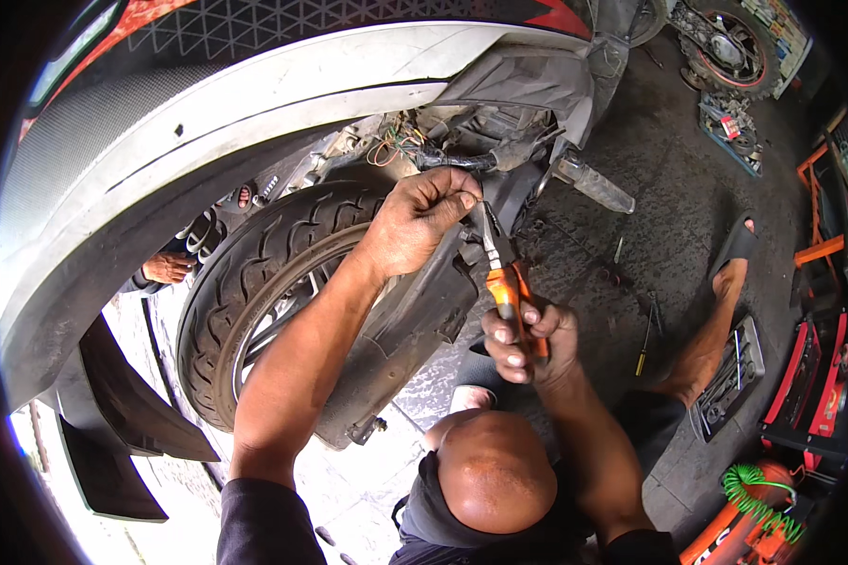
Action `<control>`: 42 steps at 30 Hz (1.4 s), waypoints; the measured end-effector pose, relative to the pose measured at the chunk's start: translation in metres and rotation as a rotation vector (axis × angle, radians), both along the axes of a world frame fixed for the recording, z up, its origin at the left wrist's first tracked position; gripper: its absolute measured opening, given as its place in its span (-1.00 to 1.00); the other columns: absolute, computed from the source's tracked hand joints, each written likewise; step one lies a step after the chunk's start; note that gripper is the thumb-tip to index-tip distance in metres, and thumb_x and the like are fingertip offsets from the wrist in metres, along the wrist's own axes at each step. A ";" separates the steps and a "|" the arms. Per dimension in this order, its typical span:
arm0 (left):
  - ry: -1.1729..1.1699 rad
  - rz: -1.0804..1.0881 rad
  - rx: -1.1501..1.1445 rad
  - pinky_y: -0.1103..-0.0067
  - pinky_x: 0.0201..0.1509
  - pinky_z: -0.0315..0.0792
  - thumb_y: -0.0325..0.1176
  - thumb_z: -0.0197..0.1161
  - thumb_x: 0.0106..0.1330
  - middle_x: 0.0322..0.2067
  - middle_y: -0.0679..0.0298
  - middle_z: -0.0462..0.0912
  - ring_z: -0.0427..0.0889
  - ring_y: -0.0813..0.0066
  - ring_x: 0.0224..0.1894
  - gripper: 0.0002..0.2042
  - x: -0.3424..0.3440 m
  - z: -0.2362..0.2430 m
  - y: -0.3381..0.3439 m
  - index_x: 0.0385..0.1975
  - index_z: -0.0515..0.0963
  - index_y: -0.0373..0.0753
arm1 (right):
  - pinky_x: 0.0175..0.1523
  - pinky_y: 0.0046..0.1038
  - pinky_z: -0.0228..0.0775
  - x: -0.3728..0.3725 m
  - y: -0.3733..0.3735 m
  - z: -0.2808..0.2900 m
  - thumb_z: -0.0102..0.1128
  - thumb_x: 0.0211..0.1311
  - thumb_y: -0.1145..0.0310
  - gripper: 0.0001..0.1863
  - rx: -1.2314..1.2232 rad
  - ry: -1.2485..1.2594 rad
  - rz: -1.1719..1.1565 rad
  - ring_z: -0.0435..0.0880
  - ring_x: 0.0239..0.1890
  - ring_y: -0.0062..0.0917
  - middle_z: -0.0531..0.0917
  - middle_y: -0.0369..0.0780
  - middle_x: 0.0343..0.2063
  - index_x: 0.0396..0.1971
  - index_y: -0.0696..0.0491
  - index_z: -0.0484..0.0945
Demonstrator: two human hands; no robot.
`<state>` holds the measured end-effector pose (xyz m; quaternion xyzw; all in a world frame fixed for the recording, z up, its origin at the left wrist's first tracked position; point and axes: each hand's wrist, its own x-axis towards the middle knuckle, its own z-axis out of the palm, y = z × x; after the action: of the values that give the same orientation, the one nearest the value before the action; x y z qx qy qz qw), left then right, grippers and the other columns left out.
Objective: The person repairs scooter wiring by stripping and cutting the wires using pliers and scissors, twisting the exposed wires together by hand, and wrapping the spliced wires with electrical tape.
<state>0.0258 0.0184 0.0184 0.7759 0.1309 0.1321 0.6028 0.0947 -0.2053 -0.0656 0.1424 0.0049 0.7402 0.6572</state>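
From where I stand, the person's left forearm reaches up and inward across the black, deeply grooved rubber tyre (219, 320), the wrist bent so that the left hand (413, 224) curls in toward the middle. Its grip is drawn tight, thumb and forefinger pinched together, though whatever sits between them is too small for me to make out. The right forearm rises more steeply from below, and the right hand (540, 341) has its fingers wrapped around the orange-handled pliers with a slim metal nose (505, 290). The handles lie inside that right grip, clasped near their lower ends; the nose points upward and a little left, its tip just beside the left fingertips. Above and left of that meeting point hangs a loose tangle of thin coloured wires (396, 146), beneath the long white body panel (283, 77). Well apart, at the far left, another person's hand (168, 267) shows beyond the tyre.
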 end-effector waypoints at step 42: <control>-0.049 0.124 0.098 0.65 -0.26 0.36 -0.37 0.36 0.43 -0.41 0.48 0.54 0.44 0.69 -0.37 -0.82 -0.006 0.003 -0.011 -0.11 0.59 -0.31 | 0.01 -0.05 0.69 -0.009 0.002 0.005 0.14 -0.11 0.45 -0.74 -0.211 -0.581 -0.256 0.69 0.03 -0.12 0.61 0.02 0.06 -0.31 0.09 0.55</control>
<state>0.0193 0.0077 0.0217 0.7915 0.1571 0.1944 0.5577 0.0861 -0.2035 -0.0606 -0.1440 -0.1241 0.6567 0.7298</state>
